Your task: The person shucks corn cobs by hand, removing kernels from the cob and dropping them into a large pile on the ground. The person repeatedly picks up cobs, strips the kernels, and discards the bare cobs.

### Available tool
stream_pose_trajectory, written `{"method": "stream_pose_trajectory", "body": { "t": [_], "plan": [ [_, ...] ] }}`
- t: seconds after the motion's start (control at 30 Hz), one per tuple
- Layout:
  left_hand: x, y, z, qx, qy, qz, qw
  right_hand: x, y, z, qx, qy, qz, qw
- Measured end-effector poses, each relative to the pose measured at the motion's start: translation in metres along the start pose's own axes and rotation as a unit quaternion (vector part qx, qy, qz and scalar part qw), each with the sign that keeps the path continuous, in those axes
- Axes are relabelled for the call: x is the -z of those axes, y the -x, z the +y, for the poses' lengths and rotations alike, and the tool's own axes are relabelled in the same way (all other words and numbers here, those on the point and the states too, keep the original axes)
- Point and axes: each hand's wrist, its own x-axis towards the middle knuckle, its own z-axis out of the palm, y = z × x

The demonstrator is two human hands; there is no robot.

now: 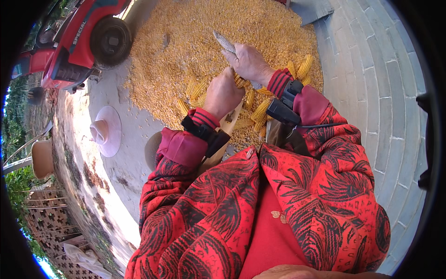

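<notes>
My right hand (251, 64) is closed around a pale, bare corn cob (224, 42), whose tapered end points up and left. Just below and left of it, my left hand (223, 92) is in a fist on a yellow ear of corn (240, 81), mostly covered by both hands. Another whitish piece of cob (256, 84) shows under my right wrist; whether it belongs to the held cob, I cannot tell. Several yellow ears (260, 110) lie below and beside my hands. A broad spread of loose kernels (195, 38) covers the ground beyond. A pale wooden strip (226, 127) slants beneath my left wrist.
A red vehicle with a black wheel (110, 41) stands at the upper left. A pale brimmed hat (104, 132) rests on the concrete at the left. Grey brickwork (383, 104) borders the kernels on the right, with a grey slab (312, 10) at the top.
</notes>
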Motion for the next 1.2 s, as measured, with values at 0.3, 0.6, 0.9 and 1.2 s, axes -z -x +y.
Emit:
{"method": "stream_pose_trajectory", "body": {
  "t": [0.3, 0.6, 0.9, 1.2],
  "plan": [
    [-0.003, -0.006, -0.011, 0.01, 0.068, -0.025, 0.997, -0.001, 0.003, -0.003, 0.021, 0.021, 0.079, 0.996],
    [0.013, -0.006, -0.02, 0.044, 0.256, -0.012, 0.966, 0.02, -0.013, 0.042, 0.072, -0.155, -0.017, 0.985],
    [0.018, -0.01, -0.027, -0.023, 0.275, -0.093, 0.957, 0.017, 0.013, 0.013, 0.349, 0.109, 0.007, 0.931],
    [0.006, -0.003, -0.009, 0.023, 0.065, -0.093, 0.993, 0.002, 0.009, 0.007, 0.074, 0.025, -0.012, 0.997]
  ]
}}
